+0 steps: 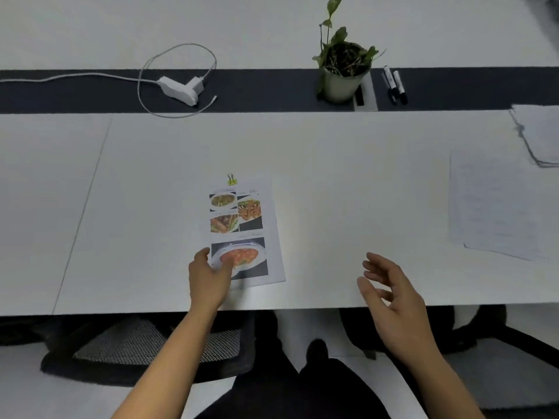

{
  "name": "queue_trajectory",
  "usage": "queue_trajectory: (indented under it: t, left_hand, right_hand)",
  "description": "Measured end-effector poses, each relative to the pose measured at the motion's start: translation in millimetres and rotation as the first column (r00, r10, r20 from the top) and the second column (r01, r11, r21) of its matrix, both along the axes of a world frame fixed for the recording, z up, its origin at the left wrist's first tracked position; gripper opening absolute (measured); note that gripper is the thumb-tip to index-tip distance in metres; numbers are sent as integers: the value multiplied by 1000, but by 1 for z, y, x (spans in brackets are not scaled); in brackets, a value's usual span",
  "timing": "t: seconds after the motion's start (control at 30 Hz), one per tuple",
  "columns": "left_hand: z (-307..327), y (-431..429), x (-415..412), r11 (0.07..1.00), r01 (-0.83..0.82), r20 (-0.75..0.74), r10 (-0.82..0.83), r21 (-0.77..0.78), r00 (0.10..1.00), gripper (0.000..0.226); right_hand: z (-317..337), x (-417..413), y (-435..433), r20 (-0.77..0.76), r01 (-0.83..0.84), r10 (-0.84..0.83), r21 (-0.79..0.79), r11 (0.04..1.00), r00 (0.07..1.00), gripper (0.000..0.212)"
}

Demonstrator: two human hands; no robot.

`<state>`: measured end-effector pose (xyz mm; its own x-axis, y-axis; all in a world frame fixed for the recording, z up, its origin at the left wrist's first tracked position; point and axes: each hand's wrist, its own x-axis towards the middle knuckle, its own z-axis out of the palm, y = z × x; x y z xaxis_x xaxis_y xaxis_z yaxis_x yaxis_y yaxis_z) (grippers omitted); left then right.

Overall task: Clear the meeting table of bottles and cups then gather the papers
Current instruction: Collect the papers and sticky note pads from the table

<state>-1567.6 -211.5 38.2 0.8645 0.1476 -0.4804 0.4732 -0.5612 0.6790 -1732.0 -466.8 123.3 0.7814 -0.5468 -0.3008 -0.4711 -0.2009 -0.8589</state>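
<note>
A clipped set of papers with food photos (245, 219) lies near the front edge of the white meeting table (348, 182), a yellow binder clip (231, 179) at its top. My left hand (208, 281) rests on its lower left corner, thumb and fingers pinching the sheet. My right hand (390, 293) hovers open over the table's front edge, to the right of the papers, holding nothing. A loose printed sheet (493, 207) lies at the right, and a stack of white papers (538, 131) sits behind it at the far right edge. No bottles or cups are in view.
A dark strip runs across the table's middle. On it sit a white charger with a coiled cable (181, 89), a potted plant (343, 71) and two markers (394, 84). A mesh office chair (145, 346) stands under the front edge at left.
</note>
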Motion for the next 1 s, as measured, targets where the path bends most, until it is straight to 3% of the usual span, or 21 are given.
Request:
queue_trajectory:
  t: [0.17, 0.33, 0.53, 0.67, 0.8, 0.93, 1.0]
  left_hand:
    - [-51, -26, 54, 965, 19, -216, 39, 263, 976, 105]
    - [-72, -30, 58, 911, -30, -289, 161, 410, 944, 116]
    - [-76, -6, 71, 958, -166, -357, 244, 234, 902, 96]
    - [-71, -8, 62, 919, -154, -387, 299, 363, 872, 111]
    - [-58, -13, 50, 894, -128, -334, 289, 428, 897, 119]
    - [-56, -9, 50, 916, -255, -391, 368, 311, 844, 105]
    - [-57, -6, 47, 945, -225, -365, 301, 237, 881, 93]
  right_hand:
    - [-11, 6, 6, -86, 74, -74, -2, 997, 994, 40]
    - [-20, 16, 9, -133, 109, -110, -14, 994, 985, 41]
    - [-17, 22, 7, -126, 114, -116, -24, 993, 985, 41]
    - [-9, 19, -2, -93, 150, -154, -53, 987, 984, 41]
    - [-3, 10, -9, -57, 179, -184, -70, 981, 981, 41]
    - [-3, 8, -8, -46, 184, -187, -57, 981, 981, 40]
    - [-4, 10, -6, -44, 178, -180, -51, 983, 983, 40]
